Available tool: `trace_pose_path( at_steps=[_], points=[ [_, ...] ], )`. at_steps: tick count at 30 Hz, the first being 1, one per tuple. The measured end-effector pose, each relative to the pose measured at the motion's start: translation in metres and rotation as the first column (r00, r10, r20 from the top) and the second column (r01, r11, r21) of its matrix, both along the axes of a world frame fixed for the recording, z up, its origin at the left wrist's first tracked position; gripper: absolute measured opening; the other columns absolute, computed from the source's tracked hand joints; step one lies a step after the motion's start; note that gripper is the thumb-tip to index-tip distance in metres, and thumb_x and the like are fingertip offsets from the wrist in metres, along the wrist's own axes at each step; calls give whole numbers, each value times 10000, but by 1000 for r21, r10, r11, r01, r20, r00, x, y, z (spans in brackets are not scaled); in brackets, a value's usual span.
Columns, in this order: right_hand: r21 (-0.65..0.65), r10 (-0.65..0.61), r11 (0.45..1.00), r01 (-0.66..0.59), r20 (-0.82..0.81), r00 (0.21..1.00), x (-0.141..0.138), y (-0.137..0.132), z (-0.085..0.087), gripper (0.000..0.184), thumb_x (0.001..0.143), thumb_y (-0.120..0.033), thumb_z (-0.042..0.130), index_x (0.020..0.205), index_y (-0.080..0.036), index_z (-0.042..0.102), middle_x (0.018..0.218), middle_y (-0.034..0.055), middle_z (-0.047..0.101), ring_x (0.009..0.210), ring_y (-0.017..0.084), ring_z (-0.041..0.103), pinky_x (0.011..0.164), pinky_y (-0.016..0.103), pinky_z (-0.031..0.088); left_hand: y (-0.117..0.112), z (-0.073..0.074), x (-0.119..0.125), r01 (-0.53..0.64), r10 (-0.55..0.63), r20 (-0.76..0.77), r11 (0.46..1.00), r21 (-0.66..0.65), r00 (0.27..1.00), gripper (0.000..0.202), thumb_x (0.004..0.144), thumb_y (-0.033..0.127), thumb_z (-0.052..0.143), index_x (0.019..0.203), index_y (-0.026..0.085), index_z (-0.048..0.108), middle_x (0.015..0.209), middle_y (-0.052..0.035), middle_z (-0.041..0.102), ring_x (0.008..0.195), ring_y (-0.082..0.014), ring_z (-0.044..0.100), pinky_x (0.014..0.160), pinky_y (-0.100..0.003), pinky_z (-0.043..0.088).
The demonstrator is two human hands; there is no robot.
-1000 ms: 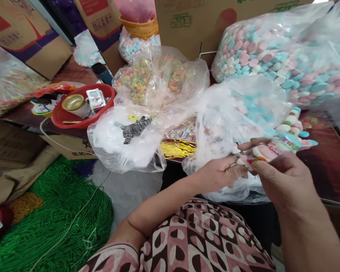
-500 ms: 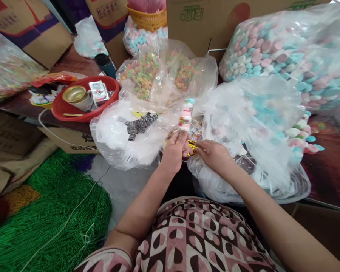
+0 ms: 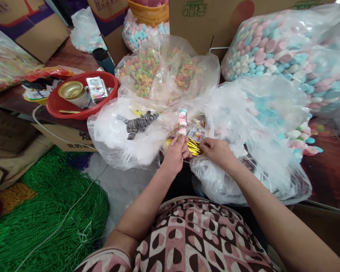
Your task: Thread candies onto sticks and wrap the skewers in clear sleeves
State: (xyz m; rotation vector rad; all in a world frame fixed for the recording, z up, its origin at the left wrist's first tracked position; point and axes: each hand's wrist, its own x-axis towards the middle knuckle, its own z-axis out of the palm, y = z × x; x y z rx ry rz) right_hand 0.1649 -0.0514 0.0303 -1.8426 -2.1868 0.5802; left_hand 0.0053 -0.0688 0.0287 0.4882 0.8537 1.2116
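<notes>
Left hand: clamped on the upright, clear-wrapped stick of pink, white and blue marshmallows, its fingers (image 3: 181, 145) closed around the lower end; left hand (image 3: 174, 155) above the counter's front edge
Marshmallow stick: the slim wrapped marshmallow stick (image 3: 182, 122) rises from the left fist, behind the front edge; a second ago both hands had it far to the right, by the loose pastel marshmallows (image 3: 302, 136)
Right hand: right hand (image 3: 217, 152) apart from the left, fingertips bunched at the right end of the ties; whether one is pinched, cannot tell; it was at the stick a second ago, and at the ties half a second ago
Gold ties: pile of thin, shiny gold strips (image 3: 194, 146) at the counter's (image 3: 330, 177) front edge, between the hands
Left of ties: clear plastic bag of white filling (image 3: 143, 151), overhanging the front edge, unmoved
Counter's back right: large clear bag of pink, blue and white marshmallows (image 3: 268, 54), unchanged
</notes>
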Motion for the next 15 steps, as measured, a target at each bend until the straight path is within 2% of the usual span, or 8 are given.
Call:
trace_pose_path(
  at_steps=[3, 5, 6, 8, 11, 13, 15],
  points=[
    [19, -48, 999, 51, -134, 990, 5, -1, -6, 219, 889, -247, 480, 820, -186, 679, 754, 30, 725, 667, 158, 631, 612, 254, 414, -2, 0, 3, 16, -16, -8, 1000, 6, 1000, 401, 796, 528, 736, 755, 178, 545, 437, 132, 332, 341, -28, 315, 471, -200, 448],
    [6, -102, 994, 110, -340, 935, 7, -2, -9, 212, 878, -276, 488, 809, -184, 665, 703, 18, 701, 602, 144, 602, 591, 255, 426, -4, 1, 6, 29, -29, -17, 999, 21, 999, 411, 785, 538, 741, 755, 177, 549, 440, 131, 335, 343, -27, 317, 467, -198, 441],
    [-14, -129, 990, 138, -467, 875, 7, -2, -10, 202, 868, -303, 509, 793, -185, 655, 667, 9, 681, 559, 135, 573, 567, 256, 422, -5, 2, 7, 35, -34, -23, 999, 29, 999, 414, 779, 542, 744, 757, 176, 552, 443, 129, 337, 346, -26, 320, 465, -196, 436],
    [-66, -173, 982, 177, -689, 704, 7, -4, -9, 191, 837, -364, 575, 781, -191, 635, 638, -7, 654, 498, 114, 513, 515, 248, 398, -5, 3, 9, 42, -40, -35, 998, 43, 999, 420, 771, 550, 747, 761, 177, 553, 449, 129, 334, 350, -26, 320, 463, -194, 429],
    [-130, -217, 971, 201, -833, 509, 4, -9, 1, 226, 806, -425, 645, 819, -201, 615, 681, -12, 662, 475, 90, 477, 467, 228, 363, -6, 4, 12, 52, -48, -71, 998, 44, 996, 417, 776, 558, 734, 768, 185, 547, 458, 128, 320, 353, -30, 306, 455, -197, 413],
    [-141, -222, 970, 199, -851, 476, 1, -15, 10, 233, 814, -433, 650, 830, -205, 605, 660, -21, 640, 470, 87, 472, 455, 222, 356, -6, 4, 15, 70, -65, -117, 997, 37, 991, 403, 794, 559, 713, 774, 191, 548, 464, 124, 311, 355, -35, 292, 438, -199, 386],
    [-82, -175, 978, 190, -817, 550, -2, -22, 18, 204, 833, -408, 627, 829, -204, 607, 617, -32, 600, 484, 95, 484, 473, 225, 374, -6, 3, 19, 114, -105, -184, 993, 36, 977, 373, 815, 541, 693, 774, 199, 549, 472, 115, 314, 361, -44, 284, 419, -205, 351]
  ],
)
